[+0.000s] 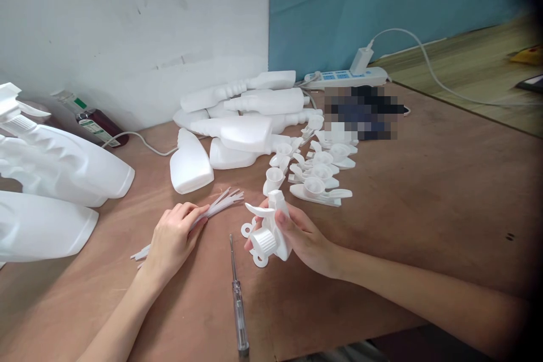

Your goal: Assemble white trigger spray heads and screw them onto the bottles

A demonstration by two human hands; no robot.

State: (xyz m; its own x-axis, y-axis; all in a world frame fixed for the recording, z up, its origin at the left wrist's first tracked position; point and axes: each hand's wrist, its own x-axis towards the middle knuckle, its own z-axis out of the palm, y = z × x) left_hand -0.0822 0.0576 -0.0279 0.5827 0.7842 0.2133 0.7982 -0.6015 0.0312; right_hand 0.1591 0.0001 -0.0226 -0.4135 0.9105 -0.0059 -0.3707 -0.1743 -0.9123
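My right hand (pixel 305 237) is wrapped round a white trigger spray head (pixel 278 226), its ribbed collar facing down and left and its trigger pointing left. On the table, my left hand (pixel 176 235) is closed over a bundle of thin white dip tubes (pixel 224 201), whose ends stick out on both sides. Partly behind the spray head lie flat white washers (pixel 260 260). A screwdriver (pixel 238 305) with a clear handle rests between my forearms. Beyond my right hand, several more spray heads (pixel 314 185) are laid out in rows.
Several white bottles (pixel 246 130) lie piled by the wall. At the left, more bottles (pixel 80 158) lie on their sides, one with a spray head fitted. A dark red bottle (pixel 102 127), a power strip (pixel 339 77) and a blurred-out dark object (pixel 365 113) are at the back.
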